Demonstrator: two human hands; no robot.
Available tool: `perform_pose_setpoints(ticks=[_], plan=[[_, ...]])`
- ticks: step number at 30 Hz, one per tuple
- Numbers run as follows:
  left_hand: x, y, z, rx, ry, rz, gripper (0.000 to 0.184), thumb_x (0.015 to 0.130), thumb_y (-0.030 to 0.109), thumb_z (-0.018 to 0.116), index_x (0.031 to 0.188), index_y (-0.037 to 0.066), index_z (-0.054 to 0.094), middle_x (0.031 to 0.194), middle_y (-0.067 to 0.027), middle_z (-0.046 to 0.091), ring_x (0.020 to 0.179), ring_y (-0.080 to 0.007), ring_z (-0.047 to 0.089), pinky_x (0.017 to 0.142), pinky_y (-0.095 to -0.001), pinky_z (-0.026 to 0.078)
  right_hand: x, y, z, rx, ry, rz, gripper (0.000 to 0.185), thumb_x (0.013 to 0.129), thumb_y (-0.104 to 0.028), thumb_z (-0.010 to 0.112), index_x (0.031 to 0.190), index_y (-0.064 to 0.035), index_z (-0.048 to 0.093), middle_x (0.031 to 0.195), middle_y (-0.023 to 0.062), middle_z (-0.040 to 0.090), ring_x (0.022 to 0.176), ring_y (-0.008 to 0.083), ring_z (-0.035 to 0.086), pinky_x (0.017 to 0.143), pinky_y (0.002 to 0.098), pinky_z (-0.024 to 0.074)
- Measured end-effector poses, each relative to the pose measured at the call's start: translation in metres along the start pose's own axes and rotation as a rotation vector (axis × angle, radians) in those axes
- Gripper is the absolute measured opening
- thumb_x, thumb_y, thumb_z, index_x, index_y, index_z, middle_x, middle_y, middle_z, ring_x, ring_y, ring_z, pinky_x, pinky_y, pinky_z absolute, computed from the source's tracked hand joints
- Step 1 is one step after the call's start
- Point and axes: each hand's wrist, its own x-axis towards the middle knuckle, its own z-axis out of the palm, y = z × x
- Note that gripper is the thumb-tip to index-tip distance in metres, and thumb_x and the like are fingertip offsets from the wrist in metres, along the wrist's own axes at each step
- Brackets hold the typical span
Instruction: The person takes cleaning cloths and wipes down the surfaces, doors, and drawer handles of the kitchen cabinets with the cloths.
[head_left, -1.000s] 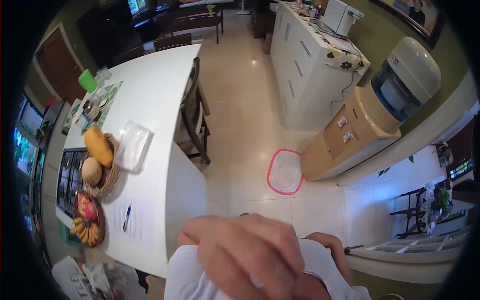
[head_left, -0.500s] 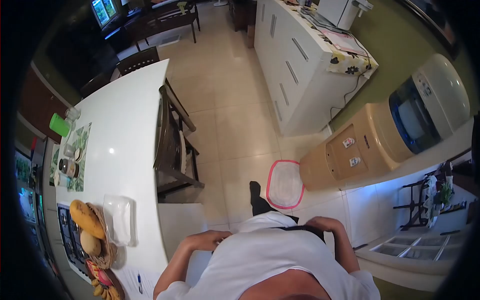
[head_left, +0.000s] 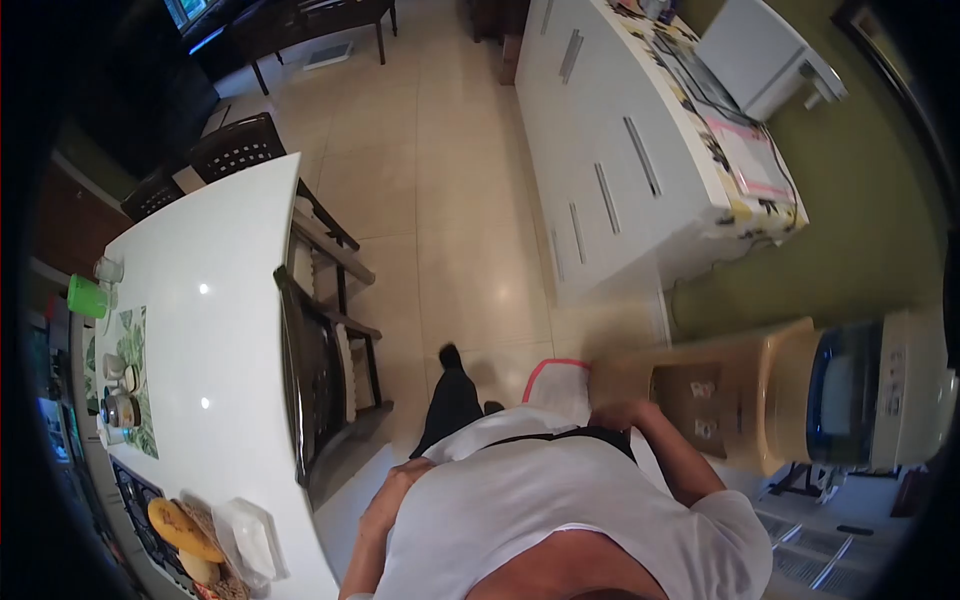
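Observation:
My left hand [head_left: 402,482] rests against the left side of my white shirt [head_left: 500,490], near the waist; its fingers are partly hidden by the cloth. On the other side, my right hand [head_left: 618,414] lies at my waist beside a black strap or band [head_left: 575,436], with its fingertips hard to make out. No object can be seen in either hand. One dark-clad leg [head_left: 448,405] is stretched forward over the tiled floor.
Left is a white counter [head_left: 210,330] with a fruit basket [head_left: 205,530], a plastic container [head_left: 250,540] and a green cup [head_left: 88,297]. Dark chairs [head_left: 315,375] stand along it. At right are white drawers [head_left: 600,150] and a water dispenser [head_left: 740,395]. A pink-edged mat [head_left: 560,388] lies ahead.
The view has moved forward past the counter, with the drawers and dispenser now closer. The hand raised before the camera a second ago is down at the waist.

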Motion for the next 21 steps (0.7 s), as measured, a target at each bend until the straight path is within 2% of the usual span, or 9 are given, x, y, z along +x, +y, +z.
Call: perform_pose_setpoints(ticks=[2, 4, 5, 8, 13, 14, 16, 19, 21], plan=[[0.047, 0.000, -0.034, 0.015, 0.026, 0.063, 0.031, 0.077, 0.007, 0.059, 0.107, 0.004, 0.067, 0.102, -0.0144, 0.065, 0.091, -0.0302, 0.063, 0.080, -0.0339, 0.050, 0.007, -0.013, -0.039, 0.107, -0.046, 0.072, 0.033, 0.085, -0.015, 0.051, 0.114, -0.0054, 0.064, 0.105, 0.0112, 0.067, 0.092, 0.0225, 0.067, 0.068, 0.0333, 0.0577], [0.099, -0.018, -0.067, 0.120, 0.008, 0.160, 0.031, 0.079, 0.007, 0.060, 0.108, 0.006, 0.068, 0.100, -0.0143, 0.065, 0.091, -0.0297, 0.063, 0.079, -0.0340, 0.051, 0.008, -0.027, -0.079, 0.198, -0.017, 0.071, 0.036, 0.084, -0.014, 0.053, 0.117, -0.0060, 0.063, 0.108, 0.0121, 0.067, 0.093, 0.0218, 0.066, 0.069, 0.0343, 0.0583], [0.127, -0.017, -0.087, 0.070, -0.006, 0.192, 0.030, 0.080, 0.008, 0.060, 0.109, 0.007, 0.068, 0.099, -0.0145, 0.065, 0.091, -0.0296, 0.063, 0.079, -0.0342, 0.051, 0.007, -0.036, -0.097, 0.248, -0.003, 0.069, 0.037, 0.084, -0.014, 0.054, 0.119, -0.0064, 0.062, 0.109, 0.0125, 0.066, 0.093, 0.0215, 0.066, 0.070, 0.0349, 0.0586], [0.216, 0.008, -0.163, -0.010, -0.074, 0.273, 0.029, 0.083, 0.012, 0.061, 0.112, 0.009, 0.067, 0.097, -0.0147, 0.065, 0.092, -0.0296, 0.063, 0.080, -0.0344, 0.051, -0.004, -0.074, -0.159, 0.208, 0.058, 0.027, 0.044, 0.086, -0.008, 0.045, 0.129, -0.0042, 0.052, 0.113, 0.0149, 0.063, 0.092, 0.0311, 0.067, 0.068, 0.0457, 0.0608], [0.332, 0.031, -0.273, 0.121, -0.332, 0.329, 0.029, 0.087, 0.015, 0.060, 0.114, 0.010, 0.066, 0.096, -0.0129, 0.064, 0.090, -0.0309, 0.062, 0.080, -0.0349, 0.050, 0.061, -0.047, -0.211, 0.430, 0.001, -0.133, 0.047, 0.076, -0.011, 0.063, 0.122, -0.0035, 0.059, 0.110, 0.0149, 0.066, 0.097, 0.0268, 0.065, 0.076, 0.0375, 0.0559], [0.354, 0.034, -0.288, 0.112, -0.366, 0.310, 0.029, 0.087, 0.015, 0.060, 0.115, 0.010, 0.065, 0.096, -0.0123, 0.064, 0.090, -0.0307, 0.062, 0.080, -0.0354, 0.050, 0.040, -0.083, -0.220, 0.601, -0.058, -0.047, 0.048, 0.076, -0.007, 0.061, 0.123, -0.0024, 0.058, 0.107, 0.0153, 0.066, 0.093, 0.0271, 0.066, 0.072, 0.0390, 0.0583], [0.397, 0.038, -0.313, 0.100, -0.437, 0.267, 0.029, 0.088, 0.016, 0.059, 0.116, 0.010, 0.065, 0.094, -0.0113, 0.063, 0.090, -0.0302, 0.061, 0.079, -0.0362, 0.049, 0.052, -0.079, -0.220, 0.597, -0.071, -0.143, 0.049, 0.073, -0.008, 0.065, 0.121, -0.0019, 0.059, 0.105, 0.0149, 0.067, 0.091, 0.0261, 0.066, 0.070, 0.0374, 0.0573], [0.470, 0.059, -0.350, 0.106, -0.459, 0.424, 0.029, 0.089, 0.016, 0.058, 0.117, 0.010, 0.064, 0.092, -0.0115, 0.062, 0.090, -0.0290, 0.060, 0.079, -0.0372, 0.047, 0.050, -0.101, -0.246, 0.695, -0.058, -0.118, 0.046, 0.072, -0.008, 0.065, 0.118, -0.0028, 0.060, 0.102, 0.0141, 0.067, 0.090, 0.0250, 0.066, 0.069, 0.0373, 0.0566], [0.518, 0.061, -0.370, 0.066, -0.506, 0.410, 0.028, 0.089, 0.013, 0.060, 0.117, 0.012, 0.064, 0.098, -0.0100, 0.062, 0.093, -0.0258, 0.060, 0.084, -0.0350, 0.047, 0.055, -0.120, -0.280, 0.743, -0.059, -0.103, 0.045, 0.072, -0.009, 0.065, 0.116, -0.0033, 0.061, 0.101, 0.0136, 0.068, 0.089, 0.0243, 0.065, 0.069, 0.0372, 0.0561]])
